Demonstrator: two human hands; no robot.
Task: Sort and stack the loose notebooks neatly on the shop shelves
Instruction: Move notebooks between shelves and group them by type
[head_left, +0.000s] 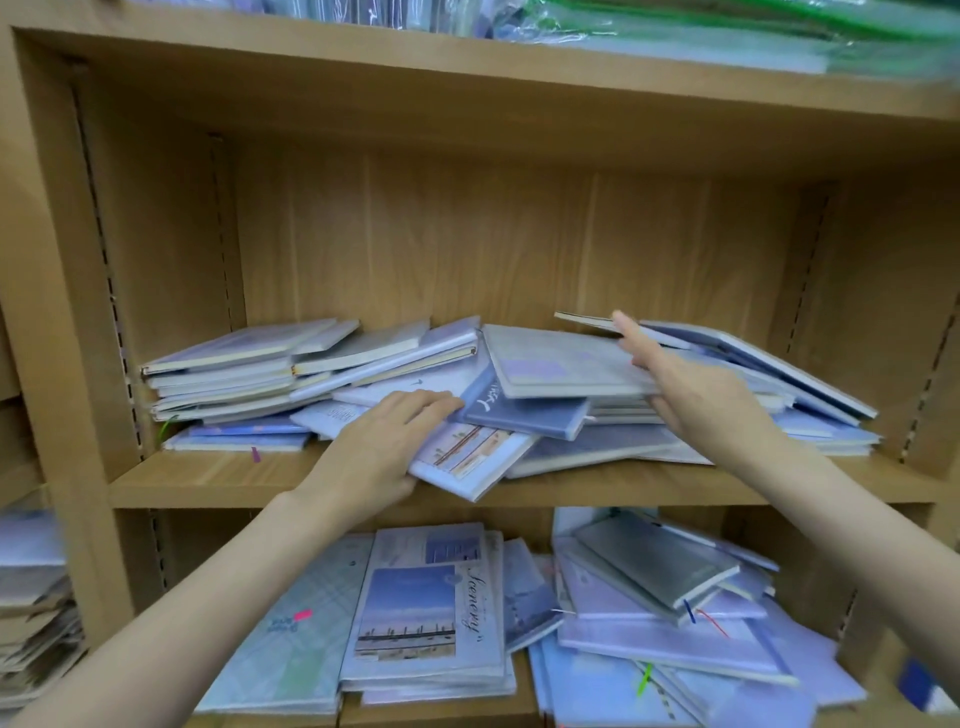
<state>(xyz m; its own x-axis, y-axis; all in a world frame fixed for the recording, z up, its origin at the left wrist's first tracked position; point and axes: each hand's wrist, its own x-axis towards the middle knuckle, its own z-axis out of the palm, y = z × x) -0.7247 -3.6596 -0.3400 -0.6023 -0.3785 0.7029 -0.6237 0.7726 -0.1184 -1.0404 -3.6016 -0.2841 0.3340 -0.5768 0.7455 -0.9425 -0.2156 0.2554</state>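
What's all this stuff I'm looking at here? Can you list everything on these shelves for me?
Shelving unit: one, light brown wood, fills the view.
Notebooks, middle shelf: many, pale blue, white and lilac, in untidy leaning piles.
Dark blue notebook: one, in the middle of that heap.
Striped notebook: one, white with pale stripes, jutting over the shelf's front edge.
Grey notebook: one, on top of the heap at right.
Notebooks, lower shelf: many, lilac and blue, jumbled.
Scenery notebook: one, white with a sky picture, lower shelf.
Wrapped packs: several, blurred, green and bluish, top shelf.
Paper stacks: pale, far left.
Left hand: grips the striped notebook.
Right hand: holds the grey notebook's edge.
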